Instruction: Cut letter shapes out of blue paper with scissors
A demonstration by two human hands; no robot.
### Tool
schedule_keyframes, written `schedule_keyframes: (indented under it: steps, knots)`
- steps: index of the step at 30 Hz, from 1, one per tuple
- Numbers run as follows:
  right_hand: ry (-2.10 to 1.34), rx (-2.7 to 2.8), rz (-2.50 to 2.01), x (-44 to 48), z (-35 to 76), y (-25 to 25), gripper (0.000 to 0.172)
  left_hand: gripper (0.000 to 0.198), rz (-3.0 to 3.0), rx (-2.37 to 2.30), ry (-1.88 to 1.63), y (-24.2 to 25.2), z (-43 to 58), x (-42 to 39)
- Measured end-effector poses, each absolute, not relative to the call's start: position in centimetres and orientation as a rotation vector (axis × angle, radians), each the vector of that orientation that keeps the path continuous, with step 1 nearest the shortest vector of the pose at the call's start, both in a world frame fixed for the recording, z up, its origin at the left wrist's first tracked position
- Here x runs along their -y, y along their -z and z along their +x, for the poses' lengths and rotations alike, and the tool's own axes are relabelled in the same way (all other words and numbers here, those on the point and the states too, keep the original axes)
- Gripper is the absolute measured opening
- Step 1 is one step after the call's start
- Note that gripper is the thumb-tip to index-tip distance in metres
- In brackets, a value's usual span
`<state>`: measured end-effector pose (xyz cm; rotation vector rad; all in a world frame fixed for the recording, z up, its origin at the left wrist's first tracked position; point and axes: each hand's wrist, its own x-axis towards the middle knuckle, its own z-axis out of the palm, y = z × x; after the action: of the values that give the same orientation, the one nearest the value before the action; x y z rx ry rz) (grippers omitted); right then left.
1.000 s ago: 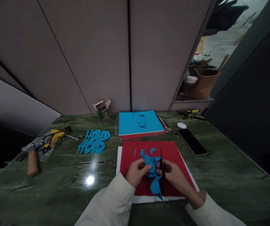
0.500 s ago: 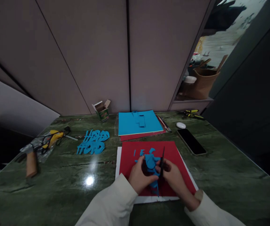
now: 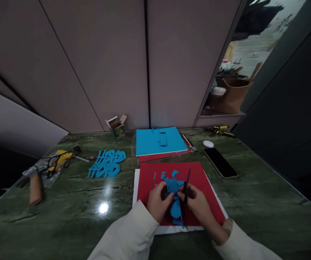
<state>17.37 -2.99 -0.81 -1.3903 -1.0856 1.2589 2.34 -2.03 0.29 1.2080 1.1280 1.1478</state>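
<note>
Blue paper cutout [image 3: 173, 191] pinched between left hand [image 3: 158, 202] and right hand [image 3: 198, 209], above red card [image 3: 204, 180]

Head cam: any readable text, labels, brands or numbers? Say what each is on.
Blue paper cut-out letters: "H" and "O" shapes, overlapped; no whole word readable.
Small open carton: green label, print too small to read.
Blue cut paper in the hands: no letters can be made out.
Black phone: dark screen, nothing readable.
</note>
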Motion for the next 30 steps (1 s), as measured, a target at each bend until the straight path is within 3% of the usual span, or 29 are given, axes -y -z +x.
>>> schedule_keyframes:
  steps: [8, 30]
  knots:
    - [-1.296, 1.07, -1.425, 2.9, 17.4, 0.3, 0.028, 0.033, 1.057, -0.921, -1.03, 0.5, 2.2, 1.4]
    - [-1.319, 1.035, -1.414, 2.8, 17.8, 0.5, 0.031, 0.025, 0.98, -1.088, -1.075, 0.2, 1.6, 1.0]
